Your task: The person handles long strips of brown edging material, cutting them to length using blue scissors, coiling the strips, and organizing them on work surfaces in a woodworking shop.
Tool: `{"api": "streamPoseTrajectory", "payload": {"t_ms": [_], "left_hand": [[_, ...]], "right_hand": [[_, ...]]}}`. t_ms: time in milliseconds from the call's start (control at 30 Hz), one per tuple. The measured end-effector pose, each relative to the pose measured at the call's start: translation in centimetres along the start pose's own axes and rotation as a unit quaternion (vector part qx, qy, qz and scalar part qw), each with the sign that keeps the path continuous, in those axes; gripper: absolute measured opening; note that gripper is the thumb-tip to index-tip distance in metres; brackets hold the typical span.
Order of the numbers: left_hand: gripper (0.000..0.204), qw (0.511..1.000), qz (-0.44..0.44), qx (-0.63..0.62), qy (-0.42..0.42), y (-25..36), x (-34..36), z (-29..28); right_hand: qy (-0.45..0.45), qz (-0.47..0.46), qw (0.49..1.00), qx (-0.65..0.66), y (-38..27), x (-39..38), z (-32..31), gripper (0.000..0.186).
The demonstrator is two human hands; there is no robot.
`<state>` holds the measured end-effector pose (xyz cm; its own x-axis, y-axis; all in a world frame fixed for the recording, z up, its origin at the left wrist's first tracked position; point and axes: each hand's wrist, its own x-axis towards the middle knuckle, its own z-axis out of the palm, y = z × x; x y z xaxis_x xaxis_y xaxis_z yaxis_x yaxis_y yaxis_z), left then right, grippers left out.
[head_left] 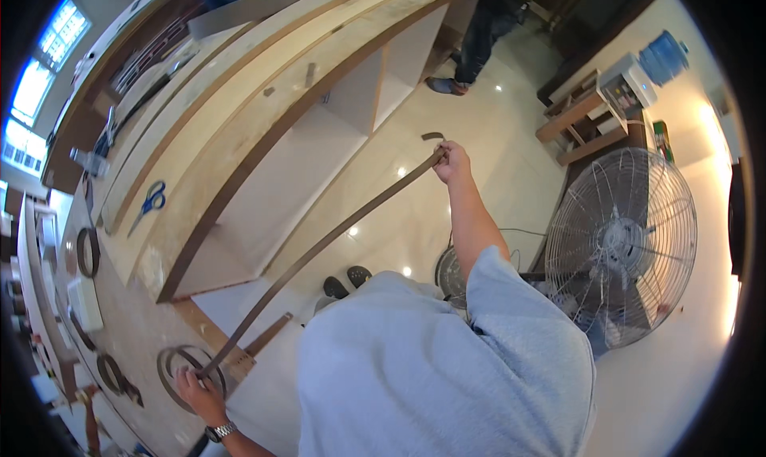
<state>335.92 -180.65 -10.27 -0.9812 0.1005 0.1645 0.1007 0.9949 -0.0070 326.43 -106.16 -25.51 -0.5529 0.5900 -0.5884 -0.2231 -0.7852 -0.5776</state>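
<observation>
While both hands stretch brown edge banding [319,246], blue scissors [149,203] lie nearby

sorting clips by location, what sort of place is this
Likely a carpentry or cabinet-making workshop: an unfinished plywood cabinet lies on its side, the hands pull brown edge-banding strip from a roll, and a large floor fan stands nearby.

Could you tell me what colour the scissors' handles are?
Blue, best seen in the head view: the blue-handled scissors lie on the wooden panel.

A glossy white tiled floor [495,130] reflects ceiling lights. Bright windows [36,74] sit at far left. A large metal fan [622,246] stands right, near wooden shelves [586,122] and a water dispenser [642,74].
</observation>
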Motion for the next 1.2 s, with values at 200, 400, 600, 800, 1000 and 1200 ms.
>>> {"api": "streamPoseTrajectory", "payload": {"t_ms": [200,400,600,800,1000,1200], "left_hand": [[0.018,0.967,-0.017,0.055,-0.247,1.0,3.7,1.1],[0.02,0.951,0.024,-0.142,-0.275,6.5,8.5,1.1],[0.028,0.946,0.064,-0.09,-0.303,13.1,12.5,-0.1],[0.038,0.937,0.038,-0.118,-0.327,18.7,17.5,-3.5],[0.033,0.928,-0.019,-0.092,-0.361,22.2,19.7,-3.7],[0.021,0.879,-0.11,-0.211,-0.412,26.7,21.4,-3.5]], "right_hand": [[0.042,-0.092,0.995,-0.023,-5.0,-1.7,1.1,0.009],[0.107,-0.161,0.979,-0.065,-10.2,-2.0,2.4,0.008],[0.1,-0.163,0.972,-0.137,-13.2,2.8,1.3,0.006],[0.085,-0.198,0.975,-0.054,-18.8,8.9,0.9,0.008],[0.055,-0.204,0.975,-0.065,-24.4,15.4,2.9,0.012],[0.014,-0.216,0.974,-0.072,-26.8,20.0,9.4,0.011]]}}
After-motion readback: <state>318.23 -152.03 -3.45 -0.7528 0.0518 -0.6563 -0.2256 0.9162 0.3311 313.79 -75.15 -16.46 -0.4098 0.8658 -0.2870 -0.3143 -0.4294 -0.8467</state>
